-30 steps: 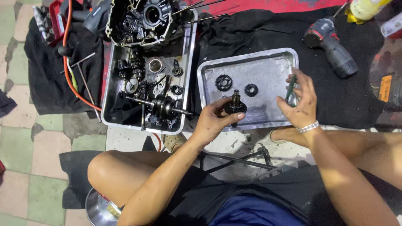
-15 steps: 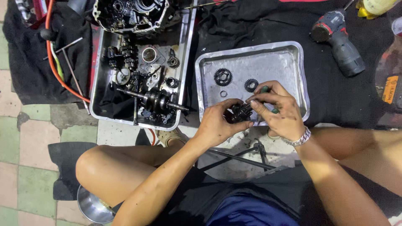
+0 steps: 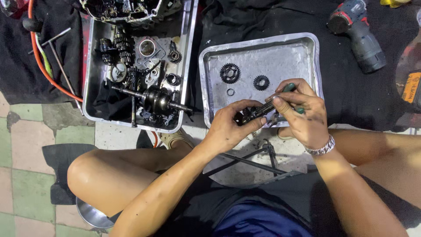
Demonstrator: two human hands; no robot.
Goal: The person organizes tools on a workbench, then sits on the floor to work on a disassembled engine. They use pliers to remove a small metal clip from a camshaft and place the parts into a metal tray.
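Greasy metal fills my left hand (image 3: 230,127): a dark geared shaft (image 3: 250,116), gripped with my fingers curled around it, held just over the near edge of the shallow steel tray (image 3: 307,48). My right hand (image 3: 302,112) is closed around a green-handled tool (image 3: 287,90), and its tip meets the shaft between my two hands. My right wrist wears a metal bracelet (image 3: 322,149).

Inside that tray, beyond my knuckles, lie a larger black gear (image 3: 230,73), a smaller gear (image 3: 262,82) to its right, and a little ring (image 3: 230,92) just below the larger gear. All three rest apart from one another on the scuffed tray floor.

Left of the tray, nearly touching it, stands a deeper steel pan (image 3: 90,87) crowded with engine parts: a crankshaft (image 3: 153,100) lying across its near half, gear clusters (image 3: 116,46) toward the far left, and an engine case (image 3: 127,8) at the far end. Further left of the tray, an orange hose (image 3: 37,52) curves over a black cloth. To the right of the tray and a little beyond it, a cordless drill (image 3: 359,33) lies on dark fabric. On the near side of the tray, under my forearms, a black metal frame (image 3: 250,160) rests on the floor, and a shiny bowl (image 3: 90,215) sits beside my left leg.
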